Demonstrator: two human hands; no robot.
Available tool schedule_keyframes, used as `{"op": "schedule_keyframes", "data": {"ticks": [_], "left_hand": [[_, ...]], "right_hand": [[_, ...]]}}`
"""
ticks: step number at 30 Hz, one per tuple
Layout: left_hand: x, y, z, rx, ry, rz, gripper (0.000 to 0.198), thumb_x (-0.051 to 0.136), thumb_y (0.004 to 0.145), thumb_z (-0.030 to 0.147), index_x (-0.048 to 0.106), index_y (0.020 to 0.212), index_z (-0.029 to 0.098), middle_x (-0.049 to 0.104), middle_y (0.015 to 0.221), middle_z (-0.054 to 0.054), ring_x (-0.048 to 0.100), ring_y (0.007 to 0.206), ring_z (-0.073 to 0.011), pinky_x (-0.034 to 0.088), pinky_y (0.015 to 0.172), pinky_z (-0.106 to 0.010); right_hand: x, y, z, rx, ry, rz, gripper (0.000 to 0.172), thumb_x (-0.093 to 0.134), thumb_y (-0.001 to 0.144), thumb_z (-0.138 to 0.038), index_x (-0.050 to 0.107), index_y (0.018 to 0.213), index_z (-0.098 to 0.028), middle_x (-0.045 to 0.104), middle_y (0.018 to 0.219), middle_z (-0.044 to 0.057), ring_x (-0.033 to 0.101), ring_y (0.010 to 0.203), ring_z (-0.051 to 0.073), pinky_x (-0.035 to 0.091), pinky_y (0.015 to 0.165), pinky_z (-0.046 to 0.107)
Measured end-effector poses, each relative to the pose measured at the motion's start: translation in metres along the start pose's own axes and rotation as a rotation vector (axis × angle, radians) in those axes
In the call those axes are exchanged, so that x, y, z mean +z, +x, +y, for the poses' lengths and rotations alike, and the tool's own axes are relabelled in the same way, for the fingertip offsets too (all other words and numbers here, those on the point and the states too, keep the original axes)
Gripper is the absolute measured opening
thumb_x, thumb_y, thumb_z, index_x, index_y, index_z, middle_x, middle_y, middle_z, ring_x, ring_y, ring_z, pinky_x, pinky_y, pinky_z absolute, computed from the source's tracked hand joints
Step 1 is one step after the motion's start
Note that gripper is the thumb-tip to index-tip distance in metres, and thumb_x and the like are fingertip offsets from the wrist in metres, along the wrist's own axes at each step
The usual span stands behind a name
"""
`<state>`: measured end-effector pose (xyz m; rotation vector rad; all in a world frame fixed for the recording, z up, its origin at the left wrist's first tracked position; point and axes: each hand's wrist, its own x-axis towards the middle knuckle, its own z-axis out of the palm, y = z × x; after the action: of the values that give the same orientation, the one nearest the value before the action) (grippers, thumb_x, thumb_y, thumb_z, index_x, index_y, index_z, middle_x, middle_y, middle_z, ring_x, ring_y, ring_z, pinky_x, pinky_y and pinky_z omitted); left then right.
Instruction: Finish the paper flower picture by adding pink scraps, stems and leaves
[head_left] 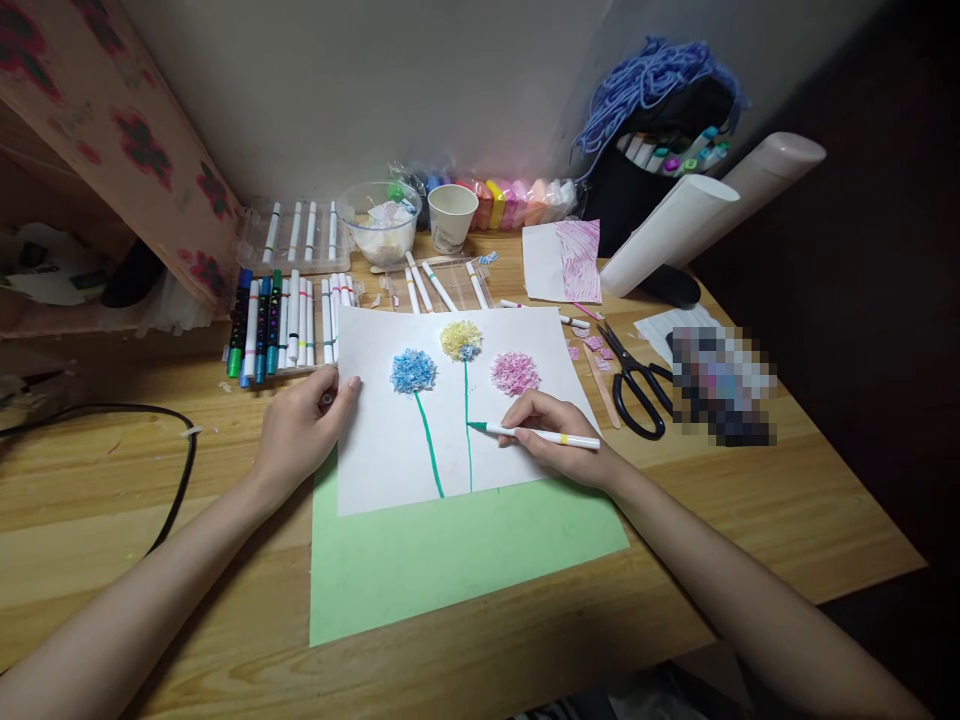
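Note:
In the head view, a white sheet of paper (382,450) lies over a green sheet (450,570). The white sheet bears a blue (413,371), a yellow (460,341) and a pink (515,373) crumbly paper pompom. Green stem lines run down below the blue and yellow ones. My right hand (555,430) grips a green-tipped marker (540,435), its nib touching the middle stem. At the sheet's left edge rests my left hand (304,415), thumb against the paper. Its fingers are curled around a small dark-ended object, too hidden to name.
Markers (289,320) lie in a plastic case at left. A clear bowl (380,225) and paper cup (452,218) stand behind. Black scissors (639,385), a wooden stick (602,388) and pink scraps lie at right, near rolled paper (667,240). A cable (187,460) curves at left.

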<state>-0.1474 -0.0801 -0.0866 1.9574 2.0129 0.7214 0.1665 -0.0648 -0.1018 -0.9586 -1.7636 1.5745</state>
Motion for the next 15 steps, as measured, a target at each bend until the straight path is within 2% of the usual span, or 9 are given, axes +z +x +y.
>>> {"op": "schedule_keyframes", "data": {"ticks": [4, 7, 11, 15], "left_hand": [[-0.001, -0.0003, 0.0006, 0.002, 0.004, 0.004, 0.033, 0.047, 0.086, 0.039, 0.035, 0.062, 0.02, 0.034, 0.053, 0.005, 0.037, 0.051, -0.0107, 0.026, 0.052, -0.023], [-0.0009, 0.0, 0.0009, 0.005, -0.002, 0.007, 0.034, 0.047, 0.086, 0.039, 0.034, 0.061, 0.02, 0.034, 0.053, 0.005, 0.036, 0.051, -0.0107, 0.025, 0.052, -0.023], [-0.0006, 0.0001, 0.0014, 0.0, -0.003, 0.009, 0.034, 0.047, 0.086, 0.039, 0.034, 0.061, 0.02, 0.033, 0.053, 0.005, 0.035, 0.051, -0.0109, 0.025, 0.052, -0.024], [-0.0008, 0.0001, 0.0024, 0.002, 0.008, 0.003, 0.034, 0.047, 0.086, 0.039, 0.033, 0.061, 0.02, 0.034, 0.053, 0.005, 0.035, 0.051, -0.0112, 0.025, 0.052, -0.024]], "right_hand": [[-0.0023, -0.0012, -0.0009, 0.013, 0.0, -0.103, 0.009, 0.057, 0.086, -0.026, 0.056, 0.086, -0.017, 0.067, 0.082, 0.006, 0.068, 0.078, 0.018, 0.052, 0.072, 0.031], [-0.0029, -0.0023, -0.0014, -0.005, 0.002, -0.081, 0.009, 0.057, 0.087, -0.026, 0.055, 0.086, -0.017, 0.067, 0.083, 0.006, 0.068, 0.08, 0.018, 0.052, 0.073, 0.031], [-0.0023, -0.0031, -0.0009, 0.01, -0.001, -0.136, 0.008, 0.057, 0.086, -0.025, 0.055, 0.086, -0.017, 0.066, 0.081, 0.006, 0.067, 0.076, 0.017, 0.052, 0.07, 0.031], [-0.0025, -0.0029, -0.0009, -0.01, -0.029, -0.08, 0.007, 0.056, 0.086, -0.024, 0.055, 0.086, -0.017, 0.066, 0.083, 0.006, 0.067, 0.079, 0.018, 0.051, 0.072, 0.031]]}}
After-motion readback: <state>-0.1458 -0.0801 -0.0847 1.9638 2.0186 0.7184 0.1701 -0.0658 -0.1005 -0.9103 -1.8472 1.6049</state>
